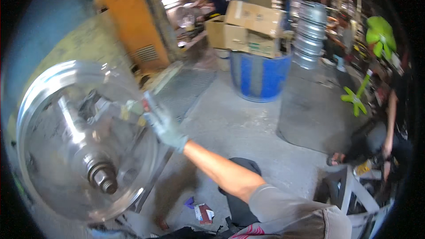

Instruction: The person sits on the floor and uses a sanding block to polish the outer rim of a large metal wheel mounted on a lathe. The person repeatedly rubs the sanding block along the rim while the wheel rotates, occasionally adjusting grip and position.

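Note:
My right hand, in a pale grey-green glove, reaches across from the lower right. Its fingers look stretched out at the right rim of a large, shiny round metal piece, and a small bit of red shows beside them. The metal piece is blurred and looks partly see-through. At its middle sits a spindle with a large nut and a threaded end. Pale and grey shapes inside the rim, near my fingertips, are too smeared to name. My left hand does not show.
Cardboard boxes rest on a blue drum ahead. Stacked metal pots stand right of it. A person sits at the right near green fan-like blades and a metal frame. A torn red-and-white box lies on the floor.

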A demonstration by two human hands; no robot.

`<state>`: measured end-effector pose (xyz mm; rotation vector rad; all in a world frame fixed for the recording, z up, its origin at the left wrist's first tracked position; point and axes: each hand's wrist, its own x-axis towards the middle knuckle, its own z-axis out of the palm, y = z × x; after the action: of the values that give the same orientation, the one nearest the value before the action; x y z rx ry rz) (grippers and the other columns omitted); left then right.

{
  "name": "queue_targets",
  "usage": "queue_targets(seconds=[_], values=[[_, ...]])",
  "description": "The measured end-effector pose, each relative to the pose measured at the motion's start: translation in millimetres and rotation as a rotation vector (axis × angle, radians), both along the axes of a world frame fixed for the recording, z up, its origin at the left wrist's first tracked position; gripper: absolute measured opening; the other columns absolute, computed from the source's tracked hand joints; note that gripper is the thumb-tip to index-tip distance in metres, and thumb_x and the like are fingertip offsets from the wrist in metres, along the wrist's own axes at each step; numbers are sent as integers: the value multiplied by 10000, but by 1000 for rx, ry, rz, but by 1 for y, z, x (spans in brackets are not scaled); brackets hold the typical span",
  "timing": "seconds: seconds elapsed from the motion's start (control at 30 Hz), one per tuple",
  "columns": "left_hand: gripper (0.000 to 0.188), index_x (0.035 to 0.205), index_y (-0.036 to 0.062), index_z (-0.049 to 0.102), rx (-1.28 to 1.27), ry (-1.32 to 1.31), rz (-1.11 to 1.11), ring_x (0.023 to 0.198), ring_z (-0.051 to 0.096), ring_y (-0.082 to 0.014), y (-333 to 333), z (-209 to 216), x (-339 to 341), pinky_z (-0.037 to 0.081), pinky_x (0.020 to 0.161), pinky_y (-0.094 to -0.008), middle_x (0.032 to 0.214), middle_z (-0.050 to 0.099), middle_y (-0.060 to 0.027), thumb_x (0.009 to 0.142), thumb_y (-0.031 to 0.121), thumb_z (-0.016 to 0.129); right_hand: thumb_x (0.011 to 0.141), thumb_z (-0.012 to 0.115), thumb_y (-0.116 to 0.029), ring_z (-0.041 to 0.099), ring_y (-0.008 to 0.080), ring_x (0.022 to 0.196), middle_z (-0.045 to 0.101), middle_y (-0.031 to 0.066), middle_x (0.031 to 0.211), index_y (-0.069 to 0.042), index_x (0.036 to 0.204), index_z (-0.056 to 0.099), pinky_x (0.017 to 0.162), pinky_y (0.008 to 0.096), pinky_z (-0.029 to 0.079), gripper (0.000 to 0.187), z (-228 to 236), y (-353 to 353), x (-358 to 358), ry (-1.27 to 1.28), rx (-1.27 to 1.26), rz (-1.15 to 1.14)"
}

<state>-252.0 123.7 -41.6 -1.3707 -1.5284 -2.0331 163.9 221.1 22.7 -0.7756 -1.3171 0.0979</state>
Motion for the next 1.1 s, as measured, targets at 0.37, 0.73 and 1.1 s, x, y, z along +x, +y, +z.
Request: queue_targets(seconds=[0.37, 0.73, 1.1], values=[[583, 1517, -28, 362, 7, 440, 271, 1315, 530, -451, -1, -8, -5, 516, 1043, -500, 1487, 463, -286, 1061, 288, 541, 1013, 621, -200, 453, 427, 1406, 453, 253, 1538, -2, 1550, 389, 1158, 446, 365, 618, 2, -9, 3, -73, -27, -224], [673, 1537, 18, 334, 81, 404, 128, 1334, 520, -439, 1, -9, 3, 480, 1081, -511, 1499, 453, -276, 1021, 342, 619, 984, 641, -217, 540, 461, 1253, 455, 260, 1527, -11, 1558, 378, 1051, 484, 429, 664, -4, -1, 4, -213, 43, -496], [566, 1526, -38, 354, 20, 19, -42, 1395, 449, -417, 5, -14, 1, 394, 1154, -499, 1537, 403, -286, 1103, 336, 393, 988, 633, -223, 532, 465, 1259, 450, 277, 1522, -22, 1560, 384, 1058, 485, 423, 655, -1, -8, -1, -233, 49, -469]])
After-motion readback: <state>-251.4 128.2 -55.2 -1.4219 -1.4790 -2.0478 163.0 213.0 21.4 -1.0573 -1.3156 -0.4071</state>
